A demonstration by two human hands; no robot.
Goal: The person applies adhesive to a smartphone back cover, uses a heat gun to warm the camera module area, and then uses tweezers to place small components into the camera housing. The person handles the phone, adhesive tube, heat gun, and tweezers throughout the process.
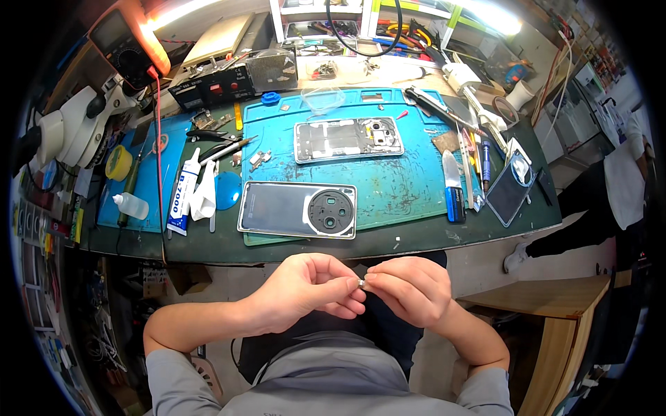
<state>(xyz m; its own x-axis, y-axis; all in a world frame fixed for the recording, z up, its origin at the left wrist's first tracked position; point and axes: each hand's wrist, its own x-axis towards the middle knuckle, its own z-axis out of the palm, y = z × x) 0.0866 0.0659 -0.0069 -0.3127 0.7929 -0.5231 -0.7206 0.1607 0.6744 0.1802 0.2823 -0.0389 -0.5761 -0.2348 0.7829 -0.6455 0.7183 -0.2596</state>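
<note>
In front of my lap, just off the bench's near edge, my left hand [313, 288] and my right hand [411, 290] meet fingertip to fingertip. Between them they pinch a tiny silvery metal part [361, 283], too small to name. Nearest to my hands on the bench lies a phone back cover [288, 208] with a large round black camera ring [330, 211]. Beyond it, an opened phone [340, 140] rests on the blue work mat [409, 187], its inside showing black panels and a camera area at the right end.
At the left stand a white glue tube [182, 194], a small dropper bottle [130, 206] and a microscope [69, 125]. A multimeter [125, 45] leans behind them. On the right lie a brush [454, 187], a blue pen [485, 163] and a dark glass panel [512, 197]. A person [610, 187] stands farther right.
</note>
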